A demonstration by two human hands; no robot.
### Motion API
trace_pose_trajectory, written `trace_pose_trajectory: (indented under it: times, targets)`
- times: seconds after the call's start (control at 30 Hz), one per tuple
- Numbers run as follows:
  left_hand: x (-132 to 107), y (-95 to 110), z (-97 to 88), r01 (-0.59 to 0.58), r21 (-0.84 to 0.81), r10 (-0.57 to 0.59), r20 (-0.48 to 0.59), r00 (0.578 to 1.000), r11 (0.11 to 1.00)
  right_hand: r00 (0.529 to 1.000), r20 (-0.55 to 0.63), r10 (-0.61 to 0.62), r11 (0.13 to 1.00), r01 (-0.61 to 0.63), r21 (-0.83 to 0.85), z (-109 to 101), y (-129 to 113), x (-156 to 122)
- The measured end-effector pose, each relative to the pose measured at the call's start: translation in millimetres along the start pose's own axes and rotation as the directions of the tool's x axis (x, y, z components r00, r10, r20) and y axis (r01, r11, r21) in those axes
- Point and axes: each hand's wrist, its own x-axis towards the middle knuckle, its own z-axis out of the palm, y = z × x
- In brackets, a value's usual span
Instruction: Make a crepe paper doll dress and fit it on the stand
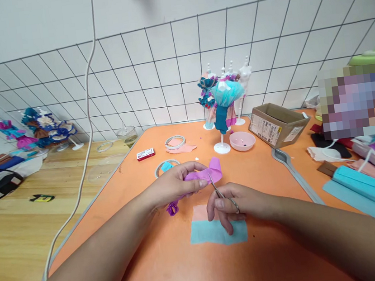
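My left hand (pixel 175 185) is closed on a strip of purple crepe paper (pixel 214 170), pinched between thumb and fingers. My right hand (pixel 231 203) has its fingers in the loops of small scissors (pixel 218 192), whose blades point up at the strip's edge; whether they cut into it I cannot tell. Under the right hand a light blue piece of crepe paper (pixel 207 232) lies flat, with a peach piece (pixel 200 212) above it. A crumpled dark purple bit (pixel 172 209) shows below my left hand.
Behind stand small dress forms in paper dresses (pixel 223 104), a pink bowl (pixel 243 141) and a cardboard box (pixel 276 125). Tape rings (pixel 175 142) and a small red-and-white box (pixel 145 154) are at the left. Blue paper rolls (pixel 374 186) lie right; a white cable (pixel 88 98) hangs left.
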Motion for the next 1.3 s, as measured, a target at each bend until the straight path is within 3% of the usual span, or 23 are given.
trace_pose_trajectory:
  times: [0.2,0.3,0.43,0.5,0.73,1.07,1.17,1.3]
  targets:
    - [1.0,-3.7,-2.7,-0.002,-0.027,0.003,0.018,1.000,1.000,0.999,-0.046,0.015,0.999,-0.017,-0.049,-1.7,2.2,-0.3]
    - [1.8,-5.5,-5.6,-0.059,-0.030,0.060,0.006,0.998,0.998,0.998,-0.052,0.026,0.997,-0.029,-0.067,-2.3,1.8,-1.3]
    - [2.4,-10.2,-7.7,-0.227,-0.069,0.228,0.005,0.974,0.971,0.997,0.081,-0.007,1.000,0.005,0.025,-0.8,-0.4,-4.1]
    - [2.2,-12.7,-6.9,-0.253,-0.067,0.256,0.030,0.966,0.965,0.987,0.158,-0.035,0.998,0.027,0.050,1.0,-1.5,-5.8]
    - [3.3,-14.4,-2.3,-0.202,-0.090,0.213,0.130,0.968,0.975,0.961,0.249,-0.117,0.992,0.100,0.078,3.3,0.0,-6.9]
    - [4.0,-16.4,5.8,-0.167,-0.001,0.166,0.104,0.981,0.986,0.940,0.284,-0.190,0.973,0.142,0.182,0.5,4.7,-4.4]
    - [4.2,-16.7,4.7,-0.184,0.032,0.182,0.074,0.981,0.982,0.941,0.279,-0.192,0.973,0.144,0.181,-1.3,6.8,-3.6]
    - [3.2,-14.4,2.7,-0.224,-0.021,0.224,0.113,0.968,0.974,0.939,0.284,-0.192,0.976,0.153,0.153,-2.6,7.7,-2.6]
